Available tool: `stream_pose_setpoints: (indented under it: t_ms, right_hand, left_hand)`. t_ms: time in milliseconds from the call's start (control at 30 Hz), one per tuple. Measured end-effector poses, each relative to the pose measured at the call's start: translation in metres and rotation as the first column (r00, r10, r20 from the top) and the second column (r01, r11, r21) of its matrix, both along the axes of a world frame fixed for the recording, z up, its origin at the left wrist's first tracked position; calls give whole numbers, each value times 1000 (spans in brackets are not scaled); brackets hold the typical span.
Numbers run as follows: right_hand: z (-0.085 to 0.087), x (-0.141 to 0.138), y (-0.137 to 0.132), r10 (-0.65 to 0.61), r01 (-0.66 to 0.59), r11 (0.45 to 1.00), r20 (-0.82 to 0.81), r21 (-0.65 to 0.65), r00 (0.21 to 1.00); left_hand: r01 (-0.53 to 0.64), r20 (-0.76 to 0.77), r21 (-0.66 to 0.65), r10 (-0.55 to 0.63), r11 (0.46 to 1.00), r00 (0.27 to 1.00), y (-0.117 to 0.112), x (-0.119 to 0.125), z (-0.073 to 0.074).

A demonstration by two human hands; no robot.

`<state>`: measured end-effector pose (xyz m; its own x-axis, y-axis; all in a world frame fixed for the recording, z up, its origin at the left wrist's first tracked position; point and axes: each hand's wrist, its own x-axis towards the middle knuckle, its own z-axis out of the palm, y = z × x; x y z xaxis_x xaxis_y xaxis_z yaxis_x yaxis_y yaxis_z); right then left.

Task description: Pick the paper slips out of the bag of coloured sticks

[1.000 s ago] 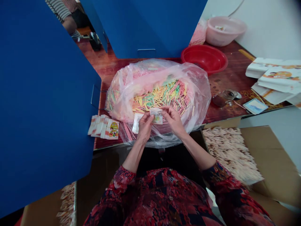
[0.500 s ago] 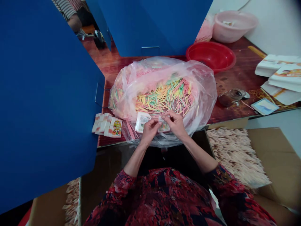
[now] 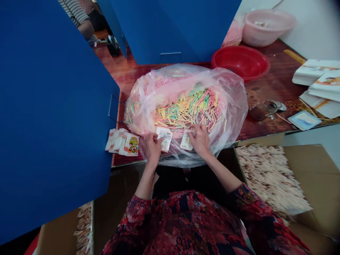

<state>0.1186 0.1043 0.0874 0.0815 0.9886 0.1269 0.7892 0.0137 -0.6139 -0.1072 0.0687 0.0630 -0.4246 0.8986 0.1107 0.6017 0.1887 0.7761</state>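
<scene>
A big clear plastic bag (image 3: 233, 102) full of coloured sticks (image 3: 188, 108) lies on the wooden table. At its near edge my left hand (image 3: 152, 147) is closed on a small printed packet (image 3: 165, 137). My right hand (image 3: 199, 139) rests a little to the right, fingers curled on another small packet (image 3: 186, 141) that lies on the bag. A row of flat printed packets (image 3: 122, 141) lies left of my left hand.
Blue partition panels (image 3: 53, 117) stand at the left and back. A red bowl (image 3: 240, 62) and a pink bowl (image 3: 267, 23) sit behind the bag. A glass jar (image 3: 261, 109), booklets (image 3: 318, 81) and a cardboard box of filled packets (image 3: 268, 173) are on the right.
My hands held one packet together over the bag; they have parted. The left hand moved left to a packet near the bag's edge, and the right hand lowered with its packet.
</scene>
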Motion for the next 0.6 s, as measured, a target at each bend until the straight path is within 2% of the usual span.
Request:
stream_pose_setpoints:
  t_ms: [67,167,233,367,467,600]
  right_hand:
    - [5,-1,2,44,-44,999,31,14,999]
    - [9,-8,6,176,-175,984,-20,23,984]
    - [10,-17,9,263,-262,965,-72,25,962]
    - [14,-40,12,380,-380,925,-121,31,917]
    - [17,-53,17,471,-467,882,-174,64,865]
    - [15,-58,27,562,-562,822,-295,94,773]
  left_hand:
    - [-19,129,23,16,1000,992,3,-2,-2]
    - [-33,253,26,25,999,967,4,-5,0]
    - [-19,258,20,13,1000,966,3,-7,3]
    - [43,135,101,-56,994,989,-1,-12,9]
    - [131,103,185,-152,974,983,-3,-14,18]
    - [291,222,205,-334,935,916,-4,-12,31]
